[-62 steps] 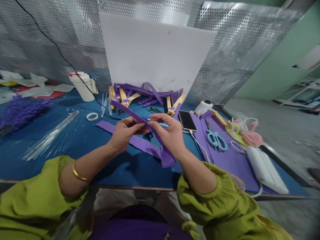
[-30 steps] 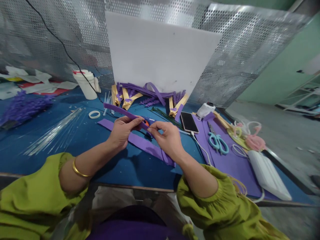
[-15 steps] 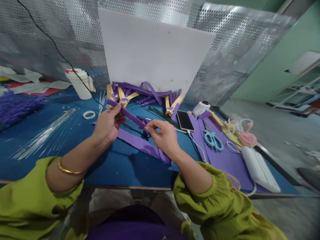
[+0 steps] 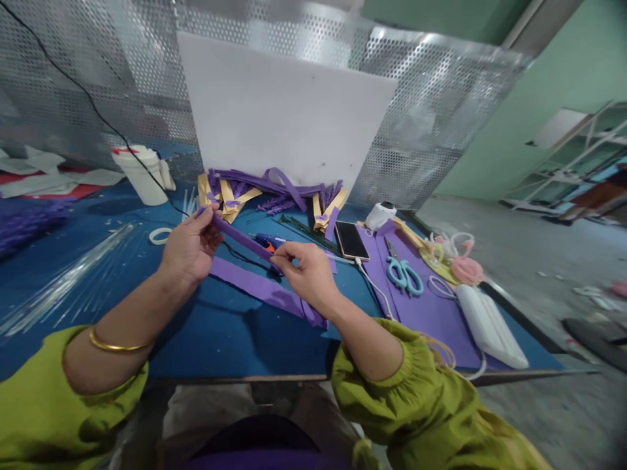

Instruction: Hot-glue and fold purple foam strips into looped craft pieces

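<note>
Over a blue desk (image 4: 206,339), a person's left hand (image 4: 189,251) and right hand (image 4: 308,274) stretch a narrow purple strip (image 4: 242,240) between them, fingers of each pinched shut on an end, wrists raised, the strip slanting from ten o'clock down to four o'clock. A white board (image 4: 279,127) leans at twelve o'clock, with purple-and-tan cuttings (image 4: 269,189) heaped at its foot. A wider purple band (image 4: 259,287) lies flat beneath the hands. At three o'clock sit a phone (image 4: 351,240) and teal scissors (image 4: 402,275).
</note>
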Action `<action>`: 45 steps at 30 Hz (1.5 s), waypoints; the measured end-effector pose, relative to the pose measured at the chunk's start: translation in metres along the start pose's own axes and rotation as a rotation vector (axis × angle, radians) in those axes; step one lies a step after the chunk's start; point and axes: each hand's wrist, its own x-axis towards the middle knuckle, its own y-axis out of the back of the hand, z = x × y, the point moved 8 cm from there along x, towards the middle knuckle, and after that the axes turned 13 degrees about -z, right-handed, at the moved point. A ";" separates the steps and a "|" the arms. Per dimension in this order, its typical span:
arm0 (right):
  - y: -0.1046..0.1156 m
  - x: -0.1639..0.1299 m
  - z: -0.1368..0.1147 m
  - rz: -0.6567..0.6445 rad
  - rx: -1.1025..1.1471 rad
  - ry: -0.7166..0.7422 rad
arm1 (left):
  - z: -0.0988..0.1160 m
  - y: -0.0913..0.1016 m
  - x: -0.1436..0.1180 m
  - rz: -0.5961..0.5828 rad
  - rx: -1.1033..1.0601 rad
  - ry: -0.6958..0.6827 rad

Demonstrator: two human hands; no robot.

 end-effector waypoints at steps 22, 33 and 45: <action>-0.006 -0.002 0.004 0.060 -0.018 -0.035 | -0.032 -0.025 -0.020 -0.375 0.553 0.004; -0.011 -0.003 0.002 0.025 -0.054 -0.084 | -0.034 -0.026 -0.022 -0.346 0.473 0.036; -0.011 -0.001 0.000 -0.013 -0.095 -0.076 | -0.012 -0.013 -0.015 -0.085 0.118 0.083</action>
